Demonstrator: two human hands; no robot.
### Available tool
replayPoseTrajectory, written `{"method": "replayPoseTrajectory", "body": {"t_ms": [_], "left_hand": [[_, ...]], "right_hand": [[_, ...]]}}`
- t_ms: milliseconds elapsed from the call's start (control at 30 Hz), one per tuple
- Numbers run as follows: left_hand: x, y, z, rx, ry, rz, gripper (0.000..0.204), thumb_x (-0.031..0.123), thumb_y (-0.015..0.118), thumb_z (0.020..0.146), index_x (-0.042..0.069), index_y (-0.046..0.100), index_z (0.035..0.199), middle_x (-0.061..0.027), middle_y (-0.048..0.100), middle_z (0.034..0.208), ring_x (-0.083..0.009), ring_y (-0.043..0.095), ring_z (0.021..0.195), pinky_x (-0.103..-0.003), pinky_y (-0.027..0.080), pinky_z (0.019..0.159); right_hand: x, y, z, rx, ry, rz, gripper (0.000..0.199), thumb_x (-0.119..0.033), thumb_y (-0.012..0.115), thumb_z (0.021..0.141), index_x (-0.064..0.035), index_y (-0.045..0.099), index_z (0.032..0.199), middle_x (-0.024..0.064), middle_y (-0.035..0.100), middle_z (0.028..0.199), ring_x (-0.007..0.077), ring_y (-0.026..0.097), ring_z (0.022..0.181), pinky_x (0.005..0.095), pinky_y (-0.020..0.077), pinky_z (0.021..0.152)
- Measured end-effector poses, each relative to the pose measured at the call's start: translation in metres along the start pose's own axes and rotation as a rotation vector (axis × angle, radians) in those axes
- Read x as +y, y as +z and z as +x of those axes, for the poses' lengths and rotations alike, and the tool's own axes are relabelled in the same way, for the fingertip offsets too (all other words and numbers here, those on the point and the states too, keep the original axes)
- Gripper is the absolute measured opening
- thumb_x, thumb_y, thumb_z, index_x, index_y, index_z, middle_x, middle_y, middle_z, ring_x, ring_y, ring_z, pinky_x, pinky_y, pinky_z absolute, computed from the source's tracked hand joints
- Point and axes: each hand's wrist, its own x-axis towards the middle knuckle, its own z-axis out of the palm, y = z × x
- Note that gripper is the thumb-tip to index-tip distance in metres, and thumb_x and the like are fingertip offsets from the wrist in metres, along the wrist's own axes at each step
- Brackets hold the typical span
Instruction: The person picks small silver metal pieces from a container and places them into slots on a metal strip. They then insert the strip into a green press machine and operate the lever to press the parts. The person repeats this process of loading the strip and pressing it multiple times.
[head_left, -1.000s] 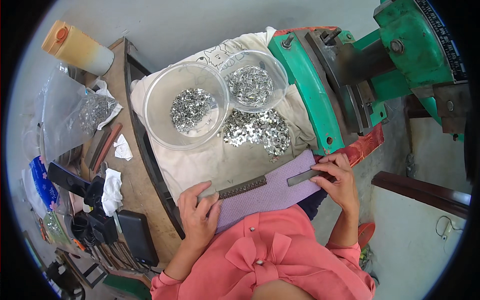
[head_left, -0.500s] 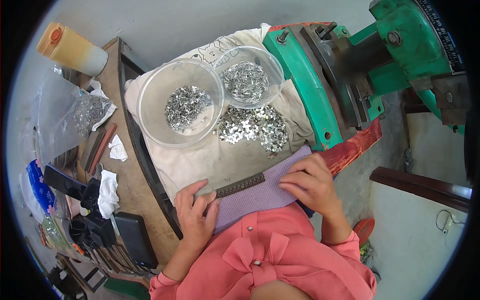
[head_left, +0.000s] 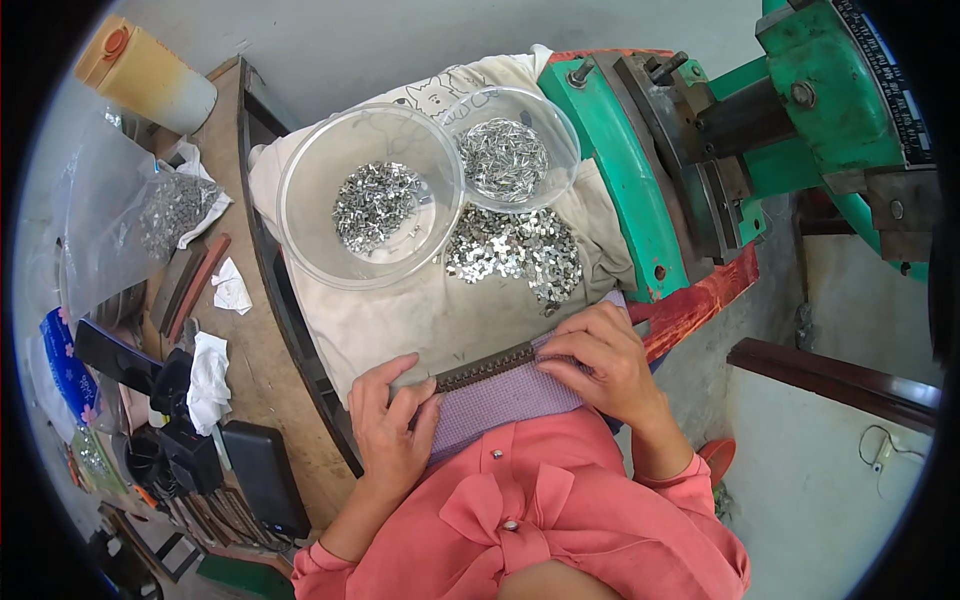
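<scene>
A dark toothed metal strip [head_left: 485, 368] lies along the far edge of a purple checked cloth [head_left: 495, 402] across my lap. My left hand [head_left: 392, 420] is closed on the strip's left end, thumb near, fingers beyond it. At the other end, the thumb and fingertips of my right hand [head_left: 605, 365] pinch the strip; whether a small piece sits between them is hidden. Beyond the strip, a pile of small flat silver metal pieces [head_left: 515, 250] lies on the pale cloth cover [head_left: 350, 335].
Behind the pile stand a large clear tub [head_left: 290, 240] and a smaller clear tub [head_left: 573, 150], both holding small metal parts. A green press [head_left: 640, 210] rises at the right. On the left bench [head_left: 262, 370] are a black case [head_left: 265, 480], tissues [head_left: 208, 385] and a yellowish jug [head_left: 160, 85].
My right hand has moved left from the bare purple cloth onto the right end of the strip. The left hand keeps its hold. The view has shifted slightly.
</scene>
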Motion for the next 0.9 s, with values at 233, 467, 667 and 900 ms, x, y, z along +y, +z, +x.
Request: {"method": "replayPoseTrajectory", "body": {"t_ms": [233, 467, 667, 900], "left_hand": [[-0.002, 0.001, -0.001, 0.018, 0.008, -0.003, 0.029, 0.002, 0.083, 0.069, 0.008, 0.071, 0.094, -0.0088, 0.065, 0.122, -0.0283, 0.055, 0.095, -0.039, 0.042, 0.083], [-0.002, 0.001, 0.001, 0.015, 0.018, 0.005, 0.029, 0.002, 0.083, 0.069, 0.007, 0.071, 0.095, -0.0091, 0.065, 0.123, -0.0282, 0.056, 0.097, -0.039, 0.042, 0.083], [0.002, -0.001, 0.002, -0.009, -0.012, 0.003, 0.026, -0.002, 0.081, 0.07, 0.003, 0.068, 0.092, -0.0145, 0.065, 0.12, -0.0326, 0.058, 0.106, -0.041, 0.046, 0.089], [0.001, -0.002, 0.004, -0.012, -0.009, -0.011, 0.028, -0.001, 0.081, 0.07, 0.003, 0.069, 0.094, -0.014, 0.066, 0.12, -0.0328, 0.058, 0.107, -0.041, 0.046, 0.089]], "right_hand": [[0.015, -0.029, -0.031, 0.076, 0.152, -0.074, 0.021, -0.013, 0.086, 0.07, -0.0108, 0.075, 0.089, 0.0029, 0.067, 0.092, 0.0235, 0.06, 0.088, 0.0364, 0.0462, 0.076], [0.01, -0.033, -0.034, 0.121, 0.125, -0.104, 0.017, -0.011, 0.085, 0.07, -0.011, 0.076, 0.085, 0.0022, 0.066, 0.089, 0.0232, 0.059, 0.083, 0.0349, 0.047, 0.073], [0.003, -0.01, -0.008, 0.068, -0.051, -0.092, 0.017, -0.01, 0.083, 0.072, -0.0117, 0.075, 0.087, 0.0015, 0.062, 0.086, 0.0227, 0.059, 0.082, 0.036, 0.0443, 0.07], [-0.002, -0.004, 0.009, -0.04, -0.149, -0.145, 0.015, -0.011, 0.08, 0.075, -0.0098, 0.072, 0.088, 0.0018, 0.063, 0.089, 0.0225, 0.06, 0.084, 0.0362, 0.0458, 0.073]]}}
